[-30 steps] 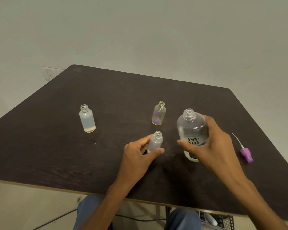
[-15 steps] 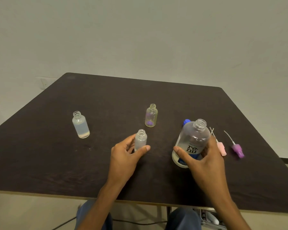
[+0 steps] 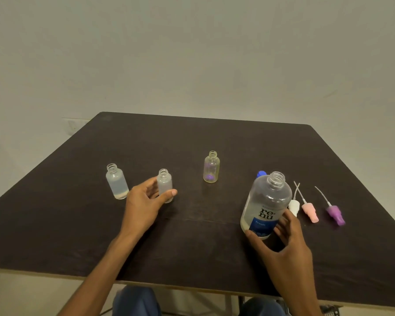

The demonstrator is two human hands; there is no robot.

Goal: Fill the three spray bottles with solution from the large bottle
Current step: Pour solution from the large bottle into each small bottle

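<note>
My right hand (image 3: 283, 245) grips the lower part of the large uncapped bottle (image 3: 266, 201) with its blue label, standing slightly tilted on the dark table (image 3: 192, 236). Fingers and thumb of my left hand (image 3: 144, 204) wrap a small frosted bottle (image 3: 165, 185) with an open neck. Just to its left stands another small frosted bottle (image 3: 116, 181) with a little liquid at the bottom. A yellowish small bottle (image 3: 211, 167) with a purple tint inside stands further back in the middle.
Three spray heads with thin tubes lie right of the large bottle: white (image 3: 294, 205), pink (image 3: 310, 210) and purple (image 3: 335, 214). A blue cap (image 3: 261, 174) sits behind the large bottle. The table's front edge runs just above my knees.
My left hand has slid the small frosted bottle leftwards, close to the other frosted one. My right hand has shifted down the large bottle; the view has tilted and shows the spray heads.
</note>
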